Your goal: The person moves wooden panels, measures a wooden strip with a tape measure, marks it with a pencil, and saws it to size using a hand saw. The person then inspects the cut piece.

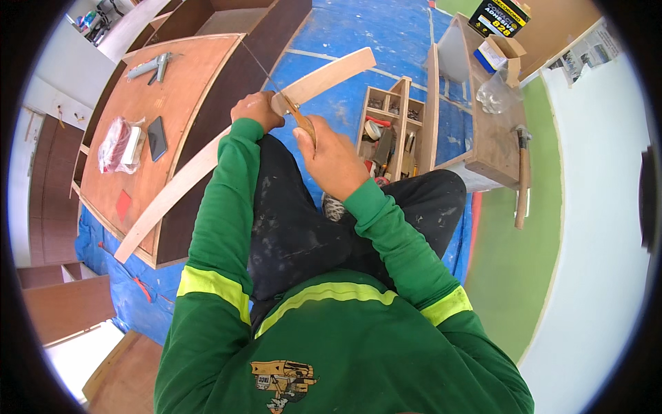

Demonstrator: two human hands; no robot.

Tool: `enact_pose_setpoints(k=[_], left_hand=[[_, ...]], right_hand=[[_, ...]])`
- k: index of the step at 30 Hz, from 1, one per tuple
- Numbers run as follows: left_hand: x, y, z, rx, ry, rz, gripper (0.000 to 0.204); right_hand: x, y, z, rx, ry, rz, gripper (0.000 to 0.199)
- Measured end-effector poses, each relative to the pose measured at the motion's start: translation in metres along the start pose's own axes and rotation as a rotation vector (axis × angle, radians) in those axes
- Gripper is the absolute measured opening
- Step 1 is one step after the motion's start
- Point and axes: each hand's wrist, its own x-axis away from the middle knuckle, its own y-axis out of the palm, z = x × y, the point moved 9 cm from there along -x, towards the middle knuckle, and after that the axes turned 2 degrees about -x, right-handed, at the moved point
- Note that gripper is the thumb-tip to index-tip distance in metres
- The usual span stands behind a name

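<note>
A long, pale wooden board (176, 190) slants across the brown cabinet's edge, its far end past my knee over the blue sheet. My left hand (256, 110) is closed round the board near its middle, fingers partly hidden. In my closed right hand (334, 160) is the wooden handle of a handsaw (298, 116). Seen nearly edge-on, the saw's thin dark blade runs away to the upper left, crossing the board just beside my left hand. How deep the blade sits in the wood I cannot tell.
On the cabinet top (189, 72) lie a caulking gun (153, 67), a phone (157, 138) and a plastic-wrapped pack (123, 146). A divided wooden toolbox (386, 134) stands beyond my knees on the blue sheet (331, 24). To the right, a hammer (523, 172) rests on a wooden unit (493, 134) with boxes.
</note>
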Motion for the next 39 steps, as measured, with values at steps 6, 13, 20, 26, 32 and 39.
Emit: enact_pose_setpoints(k=[6, 13, 20, 26, 32, 39], left_hand=[[0.006, 0.007, -0.008, 0.006, -0.026, -0.009, 0.053], [0.009, 0.003, 0.002, 0.023, -0.003, 0.001, 0.051], [0.002, -0.004, 0.001, 0.008, -0.005, 0.006, 0.052], [0.006, 0.001, -0.007, 0.053, -0.014, 0.012, 0.052], [0.009, 0.006, -0.003, 0.084, 0.031, -0.010, 0.054], [0.006, 0.005, -0.002, 0.065, 0.010, -0.042, 0.054]], right_hand=[[0.126, -0.051, -0.002, -0.001, 0.098, -0.033, 0.044], [0.198, -0.101, -0.026, 0.015, 0.243, -0.113, 0.050], [0.016, -0.007, 0.004, 0.002, -0.069, 0.053, 0.038], [0.044, -0.013, 0.007, -0.003, -0.054, 0.033, 0.038], [0.205, -0.095, -0.003, 0.012, 0.202, -0.120, 0.049], [0.094, -0.037, 0.009, 0.079, -0.144, 0.072, 0.039]])
